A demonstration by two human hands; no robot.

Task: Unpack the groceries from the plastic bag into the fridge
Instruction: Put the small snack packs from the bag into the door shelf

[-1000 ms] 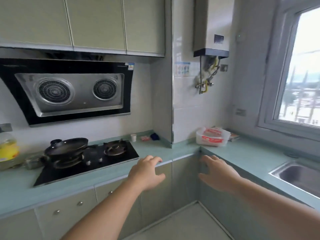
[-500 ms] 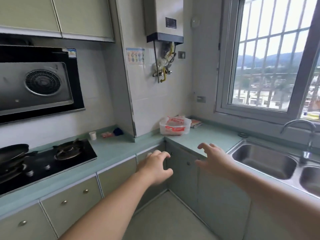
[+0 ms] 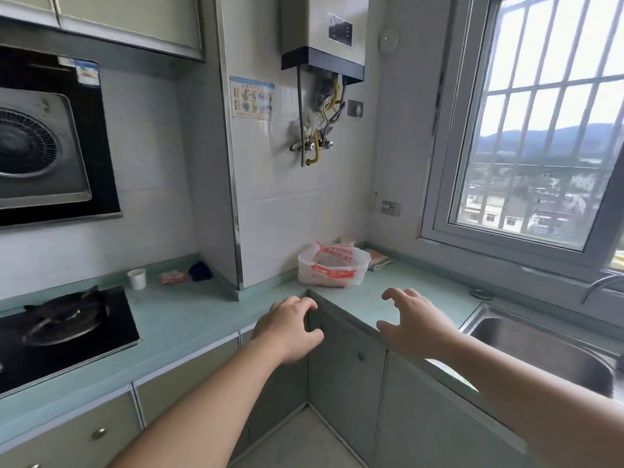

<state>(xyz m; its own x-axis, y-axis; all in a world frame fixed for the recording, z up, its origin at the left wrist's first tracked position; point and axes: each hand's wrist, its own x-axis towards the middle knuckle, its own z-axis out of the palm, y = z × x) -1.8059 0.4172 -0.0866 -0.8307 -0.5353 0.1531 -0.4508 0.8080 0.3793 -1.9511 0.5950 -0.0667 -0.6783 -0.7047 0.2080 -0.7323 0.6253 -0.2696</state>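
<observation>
A home kitchen: gas stove (image 3: 64,324) and range hood (image 3: 40,153) far left of the fingers, steel sink (image 3: 540,346) right of them, wall-mounted water heater (image 3: 324,32) above, green cabinets (image 3: 344,359) below.

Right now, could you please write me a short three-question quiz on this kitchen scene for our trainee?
1. True or false: the left hand already grips the plastic bag.
2. Where does the plastic bag sit? A) in the sink B) on the countertop in the corner C) on the gas hob
3. Fill in: the small white thing beside the gas hob is a paper ____.

Key
1. False: both the left hand and the right hand are short of the bag, fingers loosely curled, holding nothing.
2. B
3. cup
</observation>
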